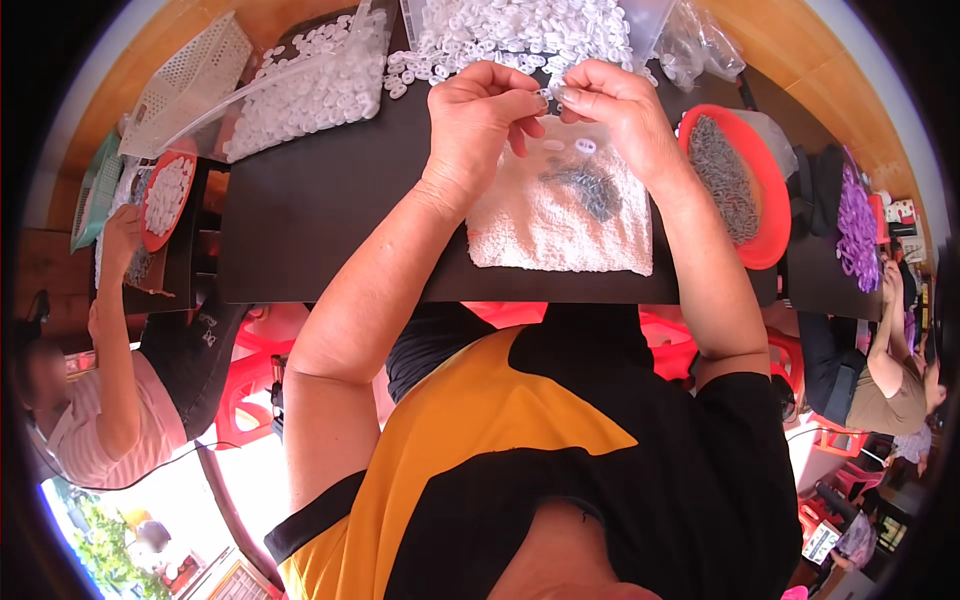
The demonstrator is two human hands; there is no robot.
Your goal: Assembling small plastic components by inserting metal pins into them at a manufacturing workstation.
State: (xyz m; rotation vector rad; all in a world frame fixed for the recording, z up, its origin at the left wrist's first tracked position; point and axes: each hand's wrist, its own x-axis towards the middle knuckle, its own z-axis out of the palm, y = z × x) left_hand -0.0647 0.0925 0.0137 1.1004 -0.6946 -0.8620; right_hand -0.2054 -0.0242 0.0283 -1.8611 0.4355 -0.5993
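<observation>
My left hand point(487, 112) and my right hand point(612, 108) are raised close together at the far side of the table, thumbs pinched against fingers. Whatever lies between the fingertips is too small to make out. Below them a pale towel point(520, 235) is spread on the dark table. On the towel sits a small heap of thin grey metal pieces point(597, 192), with a white oval plastic piece point(586, 147) just above it. Just beyond my hands is a pile of white oval plastic pieces point(510, 62), partly spilled from a clear bin.
A red bowl of grey metal pieces point(772, 205) stands at right. A clear bag of white pieces point(310, 105) lies at left, near a white perforated basket point(190, 85). Crumpled clear plastic point(697, 45) is at the back. Other people point(115, 400) sit on both sides.
</observation>
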